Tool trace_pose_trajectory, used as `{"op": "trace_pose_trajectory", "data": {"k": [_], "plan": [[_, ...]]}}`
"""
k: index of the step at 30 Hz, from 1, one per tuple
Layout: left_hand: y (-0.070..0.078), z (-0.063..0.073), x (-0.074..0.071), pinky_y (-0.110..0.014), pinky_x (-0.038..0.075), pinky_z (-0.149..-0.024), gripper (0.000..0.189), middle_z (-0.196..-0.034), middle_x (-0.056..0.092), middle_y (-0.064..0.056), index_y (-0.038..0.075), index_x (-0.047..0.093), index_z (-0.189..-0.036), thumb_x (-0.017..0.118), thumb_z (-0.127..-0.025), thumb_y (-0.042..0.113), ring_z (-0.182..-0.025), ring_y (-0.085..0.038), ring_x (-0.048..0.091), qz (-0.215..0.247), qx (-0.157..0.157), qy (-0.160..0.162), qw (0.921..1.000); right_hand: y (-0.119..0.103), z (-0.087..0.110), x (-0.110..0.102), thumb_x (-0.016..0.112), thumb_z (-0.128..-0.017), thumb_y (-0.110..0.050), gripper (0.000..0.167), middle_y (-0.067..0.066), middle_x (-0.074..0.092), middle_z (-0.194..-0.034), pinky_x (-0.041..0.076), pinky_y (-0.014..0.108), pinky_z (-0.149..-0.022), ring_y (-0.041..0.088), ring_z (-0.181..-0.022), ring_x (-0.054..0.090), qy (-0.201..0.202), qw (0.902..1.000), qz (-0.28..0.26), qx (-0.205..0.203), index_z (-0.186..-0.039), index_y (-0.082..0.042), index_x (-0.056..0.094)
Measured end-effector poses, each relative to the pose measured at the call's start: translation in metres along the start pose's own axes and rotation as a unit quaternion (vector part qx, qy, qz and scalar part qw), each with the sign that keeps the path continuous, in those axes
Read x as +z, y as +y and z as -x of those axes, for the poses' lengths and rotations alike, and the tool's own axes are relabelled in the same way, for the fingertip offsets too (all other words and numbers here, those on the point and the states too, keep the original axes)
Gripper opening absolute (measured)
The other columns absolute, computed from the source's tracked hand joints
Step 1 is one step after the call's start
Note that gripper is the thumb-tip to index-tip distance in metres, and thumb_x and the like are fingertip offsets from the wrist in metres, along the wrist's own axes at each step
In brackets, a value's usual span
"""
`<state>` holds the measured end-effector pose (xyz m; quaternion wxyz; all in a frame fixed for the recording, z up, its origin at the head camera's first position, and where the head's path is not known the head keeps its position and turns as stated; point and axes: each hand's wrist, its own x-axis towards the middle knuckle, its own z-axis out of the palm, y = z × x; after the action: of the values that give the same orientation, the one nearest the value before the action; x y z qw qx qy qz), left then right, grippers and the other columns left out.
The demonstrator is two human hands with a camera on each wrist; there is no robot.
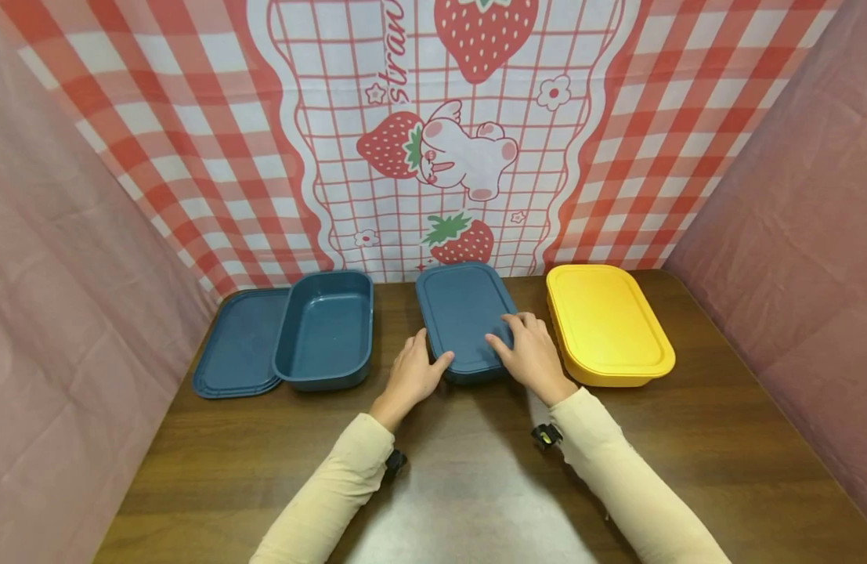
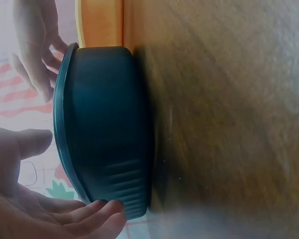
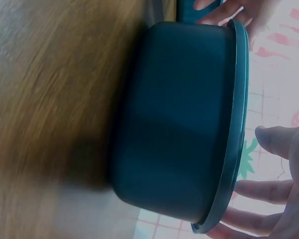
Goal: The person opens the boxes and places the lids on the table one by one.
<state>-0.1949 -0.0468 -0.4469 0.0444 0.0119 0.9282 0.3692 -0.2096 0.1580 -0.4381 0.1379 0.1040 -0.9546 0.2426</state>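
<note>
A lidded blue food container (image 1: 467, 313) stands in the middle, its lid lying flat over the rim. My left hand (image 1: 412, 376) is at its near left corner. In the left wrist view the fingers (image 2: 102, 219) lie against the container's side, with the thumb just off the lid's edge. Over the right edge of the lid is my right hand (image 1: 533, 354), fingers spread and loosely bent. The right wrist view has its fingertips along the lid's rim and its thumb apart from the lid. Neither hand grips the container.
To the left, an uncovered blue container (image 1: 327, 333) stands beside a loose blue lid (image 1: 243, 345), slightly overlapping it in view. A yellow lidded container (image 1: 609, 321) stands close to my right hand. Behind the wooden table (image 1: 461, 470) hangs a strawberry-print cloth (image 1: 433, 196).
</note>
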Motion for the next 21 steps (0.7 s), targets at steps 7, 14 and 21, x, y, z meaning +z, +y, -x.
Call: {"op": "trace_pose_trajectory", "data": {"k": [7,14,21], "plan": [[-0.004,0.0,0.004,-0.054,0.036,-0.11,0.076,-0.149,0.041,-0.025,-0.002,0.029,-0.15,0.058,-0.096,0.042,-0.135,-0.041,0.043,0.02,0.006,-0.01,0.9997,0.007,0.002,-0.002,0.067,-0.091,-0.034,0.054,0.03,0.054,-0.123,0.045,0.054,-0.094,0.045,-0.109,0.052,0.005,0.9997,-0.012,0.02,-0.128,0.004,0.058],[-0.007,-0.001,0.005,-0.053,0.034,-0.113,0.075,-0.15,0.04,-0.026,-0.003,0.031,-0.149,0.059,-0.095,0.041,-0.139,-0.041,0.039,0.073,0.0,-0.027,0.997,0.017,0.003,0.0,0.064,-0.093,-0.035,0.059,0.031,0.05,-0.13,0.041,0.057,-0.1,0.047,-0.117,0.05,-0.028,0.9972,-0.041,0.056,-0.135,0.003,0.051],[-0.008,-0.002,0.006,-0.051,0.034,-0.113,0.073,-0.148,0.043,-0.024,-0.002,0.033,-0.148,0.06,-0.095,0.04,-0.138,-0.04,0.04,0.098,-0.014,-0.029,0.9947,0.025,0.002,-0.001,0.061,-0.095,-0.036,0.068,0.031,0.046,-0.138,0.038,0.057,-0.106,0.045,-0.127,0.047,-0.065,0.9888,-0.092,0.097,-0.144,0.005,0.037]]}}
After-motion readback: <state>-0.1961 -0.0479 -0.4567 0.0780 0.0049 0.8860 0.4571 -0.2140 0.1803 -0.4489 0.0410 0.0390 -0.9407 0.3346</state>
